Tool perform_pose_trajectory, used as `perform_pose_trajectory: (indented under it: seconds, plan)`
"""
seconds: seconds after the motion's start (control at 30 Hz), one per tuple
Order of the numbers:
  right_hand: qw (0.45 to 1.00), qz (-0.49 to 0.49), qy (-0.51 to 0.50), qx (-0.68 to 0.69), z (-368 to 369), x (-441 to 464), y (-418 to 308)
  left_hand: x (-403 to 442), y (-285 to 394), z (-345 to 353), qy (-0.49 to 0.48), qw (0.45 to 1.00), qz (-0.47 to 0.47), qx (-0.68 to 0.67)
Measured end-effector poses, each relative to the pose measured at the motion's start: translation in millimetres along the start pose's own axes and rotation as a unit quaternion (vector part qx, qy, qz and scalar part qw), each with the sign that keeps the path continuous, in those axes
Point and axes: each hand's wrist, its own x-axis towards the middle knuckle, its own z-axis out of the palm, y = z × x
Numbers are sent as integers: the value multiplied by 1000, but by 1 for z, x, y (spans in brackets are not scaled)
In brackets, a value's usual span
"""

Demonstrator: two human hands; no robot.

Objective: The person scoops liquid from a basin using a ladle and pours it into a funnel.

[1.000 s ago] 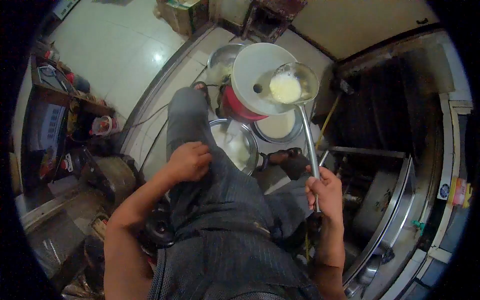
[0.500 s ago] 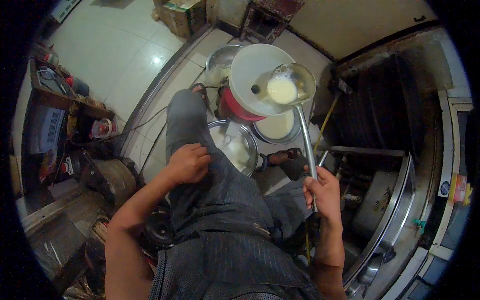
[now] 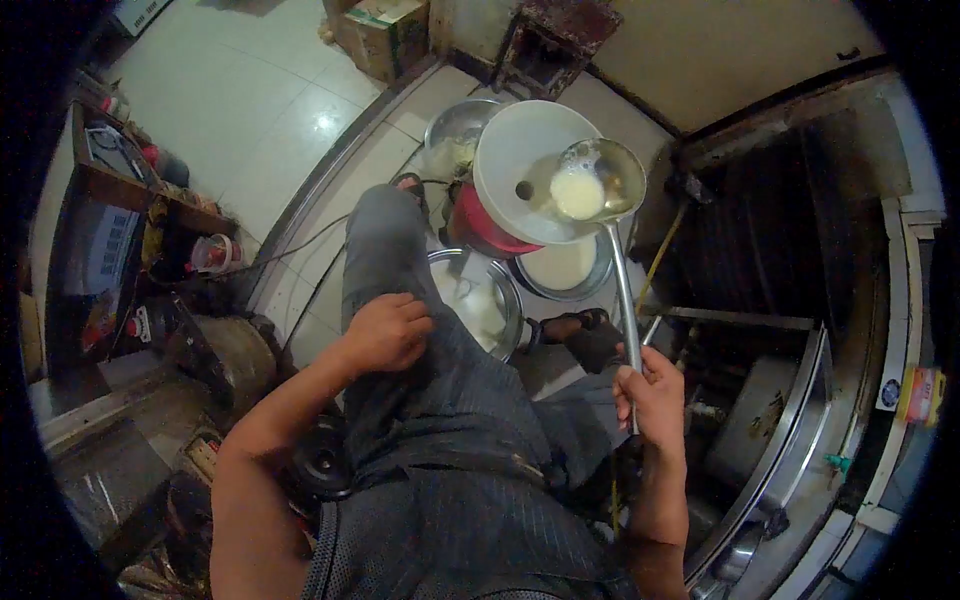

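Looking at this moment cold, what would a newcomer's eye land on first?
Most likely the wide white bowl with a dark hole in it, set above a red body. Next, the long metal ladle in the right hand, its scoop of pale liquid over the bowl's right side. Just below the bowl in view, a metal pan also holds pale liquid.

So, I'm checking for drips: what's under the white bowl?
The white bowl sits over a red body, whose side shows. From this view the bowl's rim overlaps a metal basin holding pale liquid. The red body's top and the basin's far edge are covered.
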Motion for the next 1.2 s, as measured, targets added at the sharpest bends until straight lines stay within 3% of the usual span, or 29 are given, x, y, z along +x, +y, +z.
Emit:
perform_pose_trajectory:
  seconds: [1.2]
  plan:
    - [996, -52, 36, -57, -1, 11, 30, 7, 6, -5, 13, 1000, 14, 9]
